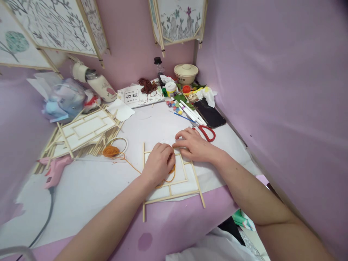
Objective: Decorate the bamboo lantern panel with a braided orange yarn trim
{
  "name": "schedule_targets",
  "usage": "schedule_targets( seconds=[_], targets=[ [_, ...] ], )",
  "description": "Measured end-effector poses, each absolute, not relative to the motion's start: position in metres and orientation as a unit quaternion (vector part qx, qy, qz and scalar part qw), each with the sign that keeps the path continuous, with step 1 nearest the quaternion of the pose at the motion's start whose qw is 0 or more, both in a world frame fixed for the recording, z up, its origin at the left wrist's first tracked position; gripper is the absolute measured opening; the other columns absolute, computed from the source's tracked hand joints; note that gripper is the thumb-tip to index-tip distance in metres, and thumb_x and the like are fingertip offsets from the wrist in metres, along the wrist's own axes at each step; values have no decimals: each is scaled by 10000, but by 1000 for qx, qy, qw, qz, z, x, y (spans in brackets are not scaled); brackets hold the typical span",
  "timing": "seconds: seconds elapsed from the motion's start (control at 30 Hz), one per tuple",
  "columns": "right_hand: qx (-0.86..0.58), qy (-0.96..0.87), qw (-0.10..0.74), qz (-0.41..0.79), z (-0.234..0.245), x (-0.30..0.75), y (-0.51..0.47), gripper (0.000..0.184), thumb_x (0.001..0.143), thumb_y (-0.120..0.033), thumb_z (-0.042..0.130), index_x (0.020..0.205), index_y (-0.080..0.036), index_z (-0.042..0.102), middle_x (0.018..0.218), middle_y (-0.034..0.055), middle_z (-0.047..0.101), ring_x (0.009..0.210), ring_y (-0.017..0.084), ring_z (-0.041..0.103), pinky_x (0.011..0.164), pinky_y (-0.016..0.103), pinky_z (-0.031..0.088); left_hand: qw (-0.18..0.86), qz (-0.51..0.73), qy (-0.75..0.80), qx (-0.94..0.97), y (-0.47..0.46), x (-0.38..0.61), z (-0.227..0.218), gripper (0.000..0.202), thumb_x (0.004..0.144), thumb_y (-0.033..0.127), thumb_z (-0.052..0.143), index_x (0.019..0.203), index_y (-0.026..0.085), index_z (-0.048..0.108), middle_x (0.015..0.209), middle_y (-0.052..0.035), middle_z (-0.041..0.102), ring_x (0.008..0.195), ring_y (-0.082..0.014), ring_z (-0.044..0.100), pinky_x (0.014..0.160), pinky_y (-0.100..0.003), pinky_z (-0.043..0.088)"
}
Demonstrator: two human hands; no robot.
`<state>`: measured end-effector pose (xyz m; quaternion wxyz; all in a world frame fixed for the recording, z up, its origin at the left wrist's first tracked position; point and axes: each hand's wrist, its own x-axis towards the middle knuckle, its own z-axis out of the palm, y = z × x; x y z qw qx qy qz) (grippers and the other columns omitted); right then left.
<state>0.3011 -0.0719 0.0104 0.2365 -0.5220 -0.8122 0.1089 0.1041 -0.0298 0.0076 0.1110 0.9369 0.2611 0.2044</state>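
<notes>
I see a table (89, 190) covered with white sheeting, purple showing along its near edge. On its left side, toward the far end, lies a stack of stick frames (88, 127). Near the middle, a single stick frame (179, 169) with a white backing lies flat, both hands over its far part. My left hand (159, 162) has its fingers curled inward; its fingertips are hidden, so I can't tell what they hold. My right hand (193, 145) is partly open, thumb and forefinger almost meeting beside the left; I can't tell whether thread is between them. Red-handled scissors (208, 134) lie just beyond the right hand. An orange yarn ball (111, 151) sits left of the single frame, its orange strand (132, 166) running right to the left hand, with loops lying on the backing.
</notes>
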Motion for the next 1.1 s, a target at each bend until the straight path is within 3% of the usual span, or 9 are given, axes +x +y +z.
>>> schedule_targets(
  seconds=[1.1],
  targets=[
    [-514, -813, 250, 108, 10, 302, -71, 286, 861, -169, 545, 1068, -262, 719, 1164, 66, 587, 1083, 253, 419, 937, 437, 342, 84, 230, 314, 917, -31, 104, 8, 115, 864, 136, 511, 769, 189, 549, 827, -62, 602, 813, -216, 513, 767, -371, 454]
  ],
)
